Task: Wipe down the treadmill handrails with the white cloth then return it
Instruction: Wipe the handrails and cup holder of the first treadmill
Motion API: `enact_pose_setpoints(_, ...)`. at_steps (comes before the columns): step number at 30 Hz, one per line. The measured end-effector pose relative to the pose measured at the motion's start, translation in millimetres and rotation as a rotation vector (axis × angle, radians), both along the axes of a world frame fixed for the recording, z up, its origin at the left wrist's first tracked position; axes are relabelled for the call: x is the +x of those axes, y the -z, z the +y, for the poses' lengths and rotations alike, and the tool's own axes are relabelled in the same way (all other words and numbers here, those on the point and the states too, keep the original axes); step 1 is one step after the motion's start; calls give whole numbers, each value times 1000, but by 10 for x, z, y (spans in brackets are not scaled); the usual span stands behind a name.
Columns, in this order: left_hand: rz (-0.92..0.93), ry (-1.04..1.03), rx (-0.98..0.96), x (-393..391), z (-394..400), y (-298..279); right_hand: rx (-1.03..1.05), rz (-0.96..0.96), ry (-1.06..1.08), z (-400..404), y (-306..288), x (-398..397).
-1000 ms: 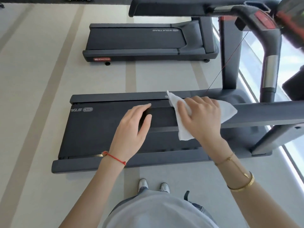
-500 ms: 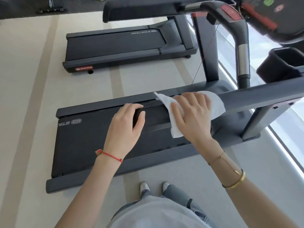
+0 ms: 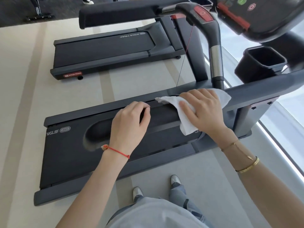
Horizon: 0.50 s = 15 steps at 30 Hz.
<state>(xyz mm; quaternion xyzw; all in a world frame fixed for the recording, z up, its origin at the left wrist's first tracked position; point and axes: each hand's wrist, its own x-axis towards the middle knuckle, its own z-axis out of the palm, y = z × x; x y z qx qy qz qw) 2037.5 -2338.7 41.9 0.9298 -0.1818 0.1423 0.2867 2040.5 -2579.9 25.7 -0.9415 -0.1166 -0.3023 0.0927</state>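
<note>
The right hand [image 3: 204, 111] is pressing the crumpled white cloth [image 3: 185, 109] down over the near dark grey padded handrail [image 3: 161, 116] of the treadmill, fingers spread and laid flat across the fabric with the thumb on the near side, so the grip is open and pressing rather than clamped round the rail. The cloth is draped over the top of that handrail, one corner poking out toward the free end and a fold hanging down the near side. Further along the handrail toward its free end, the left hand [image 3: 130, 124] is gripping the rail itself, fingers curled over the far edge, steadying it.

To do this stroke well, the right hand probably needs to wrap the cloth further round the handrail (the underside and far face look untouched by fabric at present) and drag it in one long pass toward the left hand, which would then have to lift clear so no patch is skipped. Keeping the loose fold tucked under the palm should stop it trailing onto the black running belt [image 3: 65, 153] below the handrail.

Beyond the near handrail, the far black foam-covered handrail [image 3: 118, 15] likely remains to be wiped, then the cloth returned.
</note>
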Motion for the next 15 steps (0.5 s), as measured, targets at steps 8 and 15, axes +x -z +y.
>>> enact_pose_setpoints(8,-13,-37,2,36,-825,6,-39,-2,-90,-1093,-44,73)
enact_pose_setpoints(15,-84,-172,72,85,-1243,77,-38,34,-101,-995,96,-8)
